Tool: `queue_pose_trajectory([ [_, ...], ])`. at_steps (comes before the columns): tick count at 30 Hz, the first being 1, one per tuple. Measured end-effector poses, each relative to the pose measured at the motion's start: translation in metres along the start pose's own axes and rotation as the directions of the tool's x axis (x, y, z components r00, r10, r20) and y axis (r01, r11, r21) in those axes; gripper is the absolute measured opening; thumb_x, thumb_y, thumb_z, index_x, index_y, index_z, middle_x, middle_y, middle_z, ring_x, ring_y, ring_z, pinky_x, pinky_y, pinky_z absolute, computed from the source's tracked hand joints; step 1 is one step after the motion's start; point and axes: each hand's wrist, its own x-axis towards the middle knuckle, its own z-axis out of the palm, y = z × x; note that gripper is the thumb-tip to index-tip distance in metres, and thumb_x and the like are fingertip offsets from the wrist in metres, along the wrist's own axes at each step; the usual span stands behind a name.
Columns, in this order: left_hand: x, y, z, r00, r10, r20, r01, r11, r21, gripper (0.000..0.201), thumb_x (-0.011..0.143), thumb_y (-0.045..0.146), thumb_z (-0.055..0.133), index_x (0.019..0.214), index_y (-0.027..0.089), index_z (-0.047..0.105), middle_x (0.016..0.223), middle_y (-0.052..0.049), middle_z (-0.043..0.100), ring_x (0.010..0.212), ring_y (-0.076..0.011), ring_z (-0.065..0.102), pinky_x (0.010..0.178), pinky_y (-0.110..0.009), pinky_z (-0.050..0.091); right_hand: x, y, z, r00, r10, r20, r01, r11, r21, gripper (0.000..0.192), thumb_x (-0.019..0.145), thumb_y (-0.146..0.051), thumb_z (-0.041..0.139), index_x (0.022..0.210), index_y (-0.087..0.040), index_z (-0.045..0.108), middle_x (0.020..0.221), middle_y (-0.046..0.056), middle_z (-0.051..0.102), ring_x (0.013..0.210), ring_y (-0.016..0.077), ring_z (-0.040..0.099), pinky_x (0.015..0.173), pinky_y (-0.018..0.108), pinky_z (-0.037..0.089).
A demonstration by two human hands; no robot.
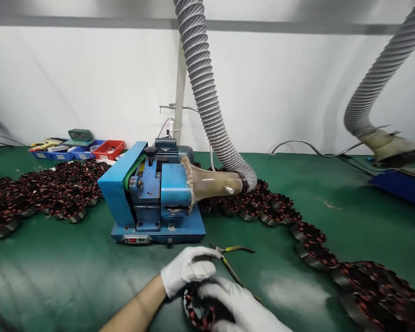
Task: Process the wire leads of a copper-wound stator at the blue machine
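Stator point(195, 318) sits gripped in the right hand point(245, 305); left hand point(189, 269) curls by it, can't tell if it's gripping. Pliers point(222, 251) just beyond both.

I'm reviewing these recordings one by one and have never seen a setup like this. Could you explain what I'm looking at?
There is no robot here, just a person in white gloves. The single picture comes from a camera worn on their head, looking forward and down over a green bench.

At the bottom, the right hand curls around one side of a dark ring with reddish coils and appears to hold it, though blur hides the grip. The left hand is just beside it, its fingertips near yellow-handled pliers.

Behind them stands a blue machine with a ribbed grey hose. Similar rings lie heaped on the left and trail along the right. Small bins sit at the back left.
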Motion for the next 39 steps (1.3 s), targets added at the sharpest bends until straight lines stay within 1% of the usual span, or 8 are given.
queue_pose_trajectory([
  [5, -0.035, 0.003, -0.01, 0.986, -0.114, 0.122, 0.102, 0.99, 0.098, 0.1, 0.05, 0.028, 0.075, 0.14, 0.012, 0.032, 0.138, -0.017, 0.049, 0.123, -0.0354, 0.047, 0.102, -0.048, 0.037, 0.008, 0.014, 0.013, 0.975, 0.207, -0.075, -0.138, 0.84, 0.525, 0.036, 0.081, -0.038, 0.055, 0.11, -0.018, 0.063, 0.111, 0.012, 0.069, 0.107, 0.0278, 0.061, 0.098, 0.042, 0.043],
  [9, -0.071, -0.002, 0.002, 0.972, -0.224, -0.069, 0.22, 0.769, 0.6, 0.103, 0.049, 0.021, 0.074, 0.141, 0.012, 0.029, 0.148, -0.018, 0.034, 0.133, -0.0345, 0.033, 0.111, -0.046, 0.024, 0.003, 0.02, 0.017, 0.962, 0.269, -0.033, -0.228, 0.87, 0.437, 0.037, 0.082, -0.045, 0.053, 0.106, -0.02, 0.064, 0.111, 0.01, 0.069, 0.109, 0.0273, 0.058, 0.099, 0.039, 0.041],
  [13, -0.085, -0.018, 0.024, 0.923, -0.186, -0.337, 0.372, 0.654, 0.659, 0.089, 0.05, 0.014, 0.063, 0.135, 0.014, 0.038, 0.131, -0.018, 0.05, 0.121, -0.0356, 0.044, 0.105, -0.05, 0.033, 0.004, 0.015, 0.014, 0.962, 0.27, 0.044, -0.273, 0.93, 0.246, 0.038, 0.081, -0.05, 0.046, 0.096, -0.021, 0.066, 0.103, 0.01, 0.068, 0.098, 0.0279, 0.058, 0.093, 0.039, 0.04],
  [17, -0.08, -0.026, 0.036, 0.934, -0.026, -0.357, 0.28, 0.673, 0.684, 0.066, 0.049, 0.015, 0.058, 0.114, 0.013, 0.053, 0.105, -0.014, 0.055, 0.099, -0.0317, 0.052, 0.088, -0.049, 0.043, 0.013, 0.004, 0.017, 0.946, 0.286, 0.149, -0.315, 0.918, 0.239, 0.037, 0.073, -0.052, 0.056, 0.05, -0.022, 0.05, 0.052, -0.002, 0.049, 0.055, 0.017, 0.046, 0.059, 0.031, 0.039],
  [24, -0.075, -0.023, 0.054, 0.854, 0.108, -0.509, 0.317, 0.668, 0.674, 0.053, 0.046, 0.015, 0.059, 0.1, 0.009, 0.058, 0.096, -0.016, 0.058, 0.091, -0.0326, 0.054, 0.081, -0.053, 0.045, 0.007, 0.016, -0.004, 0.906, 0.423, -0.023, -0.346, 0.769, 0.538, 0.051, 0.069, -0.073, 0.046, 0.056, -0.024, 0.039, 0.046, -0.011, 0.031, 0.036, 0.0077, 0.025, 0.035, 0.022, 0.021],
  [31, -0.075, -0.003, 0.03, 0.904, -0.277, -0.326, 0.425, 0.669, 0.61, 0.095, 0.049, 0.018, 0.066, 0.138, 0.008, 0.034, 0.149, -0.019, 0.03, 0.138, -0.0347, 0.024, 0.113, -0.05, 0.022, -0.01, 0.031, 0.006, 0.836, 0.531, -0.137, -0.166, 0.484, 0.859, 0.039, 0.063, -0.057, 0.073, 0.068, -0.019, 0.068, 0.059, 0.002, 0.064, 0.052, 0.0155, 0.057, 0.049, 0.025, 0.046],
  [36, -0.078, -0.017, 0.025, 0.947, -0.086, -0.308, 0.238, 0.832, 0.5, 0.067, 0.04, 0.015, 0.077, 0.105, 0.02, 0.06, 0.108, -0.01, 0.063, 0.103, -0.0304, 0.06, 0.093, -0.039, 0.048, -0.002, 0.02, 0.019, 0.884, 0.432, -0.18, -0.078, 0.516, 0.853, 0.045, 0.066, -0.064, 0.066, 0.083, -0.023, 0.073, 0.087, 0.009, 0.072, 0.086, 0.0266, 0.065, 0.073, 0.036, 0.053],
  [39, -0.083, -0.047, 0.031, 0.945, -0.159, -0.286, 0.25, 0.914, 0.319, 0.04, 0.072, 0.035, 0.068, 0.109, 0.024, 0.059, 0.098, -0.008, 0.07, 0.091, -0.027, 0.067, 0.078, -0.039, 0.054, -0.003, 0.004, 0.009, 0.943, 0.312, -0.113, -0.089, 0.567, 0.819, 0.046, 0.065, -0.06, 0.069, 0.094, -0.025, 0.072, 0.098, 0.01, 0.07, 0.094, 0.0289, 0.064, 0.083, 0.042, 0.05],
])
